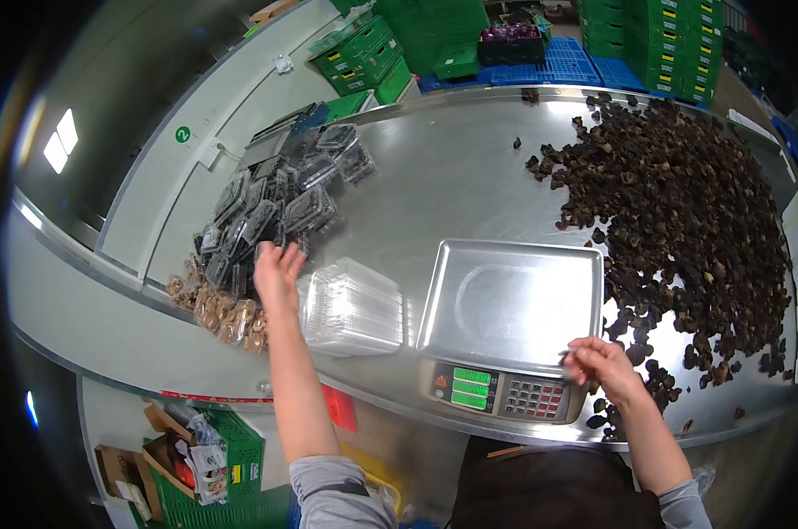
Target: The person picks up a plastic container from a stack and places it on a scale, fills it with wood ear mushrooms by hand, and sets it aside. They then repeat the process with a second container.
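Observation:
My left hand (pixel 280 275) is open with its fingers apart, at the near edge of a heap of filled clear plastic boxes (pixel 260 219) with dark contents. Just right of it stands a stack of empty clear clamshell boxes (pixel 353 309). My right hand (pixel 600 363) has its fingers drawn together over the near right corner of the scale's steel pan (pixel 514 304); a small dark bit shows at the fingertips, too blurred to name. Nothing lies on the pan. The scale's green display (pixel 471 388) is lit. Right of the scale spreads a large pile of dark brown, mushroom-like pieces (pixel 681 203).
Packs of light brown items (pixel 227 317) lie left of my left hand. Green crates (pixel 364 53) and blue pallets (pixel 549 66) stand beyond the steel table (pixel 417 167). A green crate with cardboard boxes (pixel 231 458) sits below at the left.

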The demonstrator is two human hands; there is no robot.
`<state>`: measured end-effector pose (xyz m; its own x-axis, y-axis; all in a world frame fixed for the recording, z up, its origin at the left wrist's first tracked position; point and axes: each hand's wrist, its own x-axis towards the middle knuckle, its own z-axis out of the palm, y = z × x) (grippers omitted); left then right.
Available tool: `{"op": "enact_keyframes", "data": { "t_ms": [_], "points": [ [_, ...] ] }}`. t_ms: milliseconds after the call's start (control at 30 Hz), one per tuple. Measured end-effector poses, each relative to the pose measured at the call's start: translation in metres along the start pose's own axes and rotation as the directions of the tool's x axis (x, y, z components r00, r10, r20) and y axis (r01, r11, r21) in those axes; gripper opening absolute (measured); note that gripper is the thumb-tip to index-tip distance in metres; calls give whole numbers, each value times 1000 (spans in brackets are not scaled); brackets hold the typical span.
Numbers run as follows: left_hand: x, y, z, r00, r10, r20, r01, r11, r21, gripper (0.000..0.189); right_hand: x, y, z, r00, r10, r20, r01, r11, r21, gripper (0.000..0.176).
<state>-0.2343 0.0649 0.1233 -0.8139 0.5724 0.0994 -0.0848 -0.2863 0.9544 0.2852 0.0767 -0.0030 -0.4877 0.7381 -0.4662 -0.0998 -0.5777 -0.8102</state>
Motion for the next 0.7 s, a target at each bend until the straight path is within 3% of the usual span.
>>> {"op": "enact_keyframes", "data": {
  "t_ms": [33,100,167,200,267,400,467,500,567,633,667,700],
  "points": [
    [-1,-10,1,999,45,30,-53,906,420,44,-3,3,3,1000,21,18,-21,1000,21,20],
    [-28,-33,-4,980,-97,176,-91,569,817,48,-9,11,4,999,43,20,-44,997,59,19],
    [-69,-59,-4,956,5,294,-293,102,951,46,-14,16,-3,998,56,-10,-55,997,62,18],
    [-84,-62,2,955,1,296,-294,103,950,46,-17,17,-8,997,68,-34,-66,997,52,17],
    [-107,-56,10,941,10,338,-333,-144,932,45,-22,16,-17,995,64,-75,-60,997,58,16],
    [-82,-66,-8,952,31,305,-301,-79,950,39,-27,17,-22,993,28,-112,-19,997,77,15],
    [-61,-71,-21,977,-66,202,-188,179,966,34,-28,16,-19,994,27,-101,-20,997,77,16],
    [-54,-74,-29,976,-73,207,-192,177,965,34,-29,18,-19,994,31,-108,-22,996,82,16],
    [-41,-77,-44,982,-150,118,-37,454,890,29,-28,23,-20,997,30,-77,-24,996,83,16],
    [-39,-63,-48,963,-270,22,144,577,804,22,-35,20,-15,989,67,-131,-60,996,59,17],
    [-40,-65,-53,970,-242,31,137,644,753,24,-36,21,-15,989,79,-122,-73,996,56,19],
    [-26,-74,-76,960,-220,172,34,704,709,32,-39,23,-18,986,98,-134,-91,994,56,21]
  ]
}}
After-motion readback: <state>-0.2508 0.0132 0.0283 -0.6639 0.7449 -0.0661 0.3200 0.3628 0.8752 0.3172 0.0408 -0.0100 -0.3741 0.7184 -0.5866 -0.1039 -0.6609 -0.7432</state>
